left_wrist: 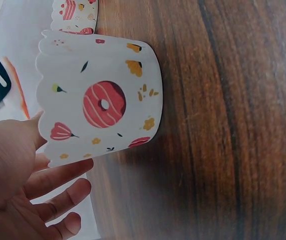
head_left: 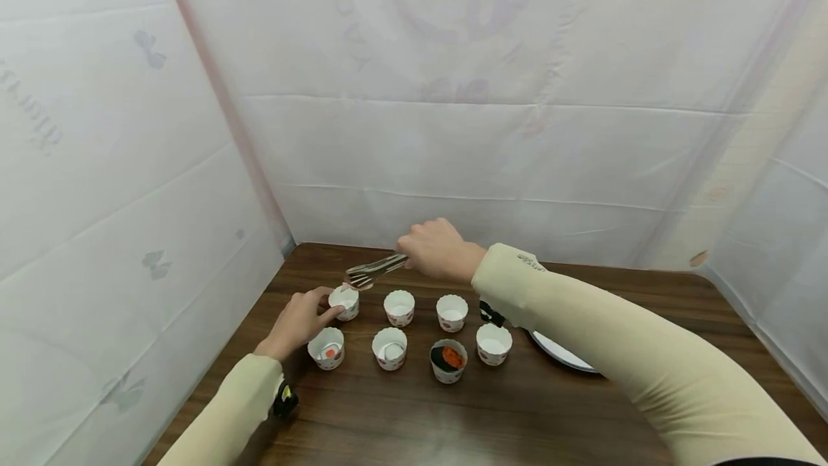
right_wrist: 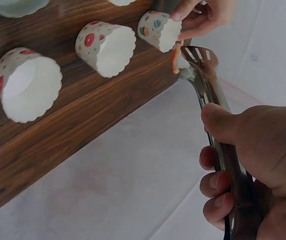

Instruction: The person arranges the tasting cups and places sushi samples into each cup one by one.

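Note:
My left hand [head_left: 299, 320] holds a white patterned paper baking cup [head_left: 345, 303] at the back left, thumb and fingers on opposite sides near its scalloped rim. In the left wrist view, a pink doughnut print shows on the paper cup [left_wrist: 102, 102] beside the fingers. My right hand [head_left: 438, 249] grips metal serving tongs [head_left: 388, 263] with slotted ends. From the right wrist, the tongs [right_wrist: 210, 90] reach toward that cup [right_wrist: 160, 32], with an orange-and-white piece of food [right_wrist: 177, 57] at their tips, close to its rim.
More paper cups stand in two rows. The front-left cup [head_left: 326, 336] contains an orange-and-white bit; its neighbour [head_left: 390, 336] has something pale. Dark and orange contents fill another cup [head_left: 448, 377]. A white plate [head_left: 561, 354] lies partly under the right sleeve. White sheeting [head_left: 414, 149] walls the wooden table.

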Action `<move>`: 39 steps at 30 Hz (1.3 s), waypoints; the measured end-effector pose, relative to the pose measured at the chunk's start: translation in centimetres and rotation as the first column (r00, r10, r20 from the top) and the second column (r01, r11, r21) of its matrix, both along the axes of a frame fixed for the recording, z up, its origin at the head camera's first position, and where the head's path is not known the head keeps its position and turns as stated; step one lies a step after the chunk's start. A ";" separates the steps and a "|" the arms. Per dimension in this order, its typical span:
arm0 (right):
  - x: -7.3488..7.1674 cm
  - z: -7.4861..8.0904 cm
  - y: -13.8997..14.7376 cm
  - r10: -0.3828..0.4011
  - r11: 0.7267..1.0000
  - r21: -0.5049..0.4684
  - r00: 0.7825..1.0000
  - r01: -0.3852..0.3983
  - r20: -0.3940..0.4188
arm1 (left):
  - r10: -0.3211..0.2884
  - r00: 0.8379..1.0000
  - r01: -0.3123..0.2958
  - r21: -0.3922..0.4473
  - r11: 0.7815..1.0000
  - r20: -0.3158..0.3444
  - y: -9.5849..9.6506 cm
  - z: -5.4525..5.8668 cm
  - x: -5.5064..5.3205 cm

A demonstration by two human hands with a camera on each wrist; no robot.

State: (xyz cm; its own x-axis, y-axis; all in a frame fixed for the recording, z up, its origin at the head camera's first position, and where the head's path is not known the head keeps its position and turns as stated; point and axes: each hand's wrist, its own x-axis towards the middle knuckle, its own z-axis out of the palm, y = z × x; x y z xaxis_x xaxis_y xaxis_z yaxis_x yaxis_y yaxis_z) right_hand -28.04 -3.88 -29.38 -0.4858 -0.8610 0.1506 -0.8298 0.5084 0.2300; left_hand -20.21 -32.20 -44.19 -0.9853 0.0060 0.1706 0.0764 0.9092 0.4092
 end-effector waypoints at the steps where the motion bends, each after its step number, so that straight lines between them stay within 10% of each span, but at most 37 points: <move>1: 0.1 0.0 -0.2 -0.007 1.000 0.014 1.000 0.007 0.003 | -0.002 1.000 0.002 -0.001 1.000 -0.001 0.1 0.0 0.0; 23: 1.1 -1.7 -2.5 -0.038 0.989 0.141 0.997 0.048 -0.073 | -0.001 1.000 0.001 0.015 1.000 -0.005 0.9 0.2 0.3; 39: 0.8 -1.6 -1.7 -0.052 0.996 0.064 0.996 0.056 -0.069 | -0.024 1.000 0.024 -0.016 1.000 -0.019 1.0 0.2 -0.2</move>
State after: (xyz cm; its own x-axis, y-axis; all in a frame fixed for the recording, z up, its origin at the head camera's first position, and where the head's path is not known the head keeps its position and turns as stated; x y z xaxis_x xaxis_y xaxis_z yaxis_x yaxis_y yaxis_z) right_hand -27.26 -5.58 -30.95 -0.5223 -0.8430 0.1287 -0.7832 0.5340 0.3185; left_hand -20.39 -31.22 -44.03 -0.9814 0.0327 0.1891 0.1062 0.9132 0.3935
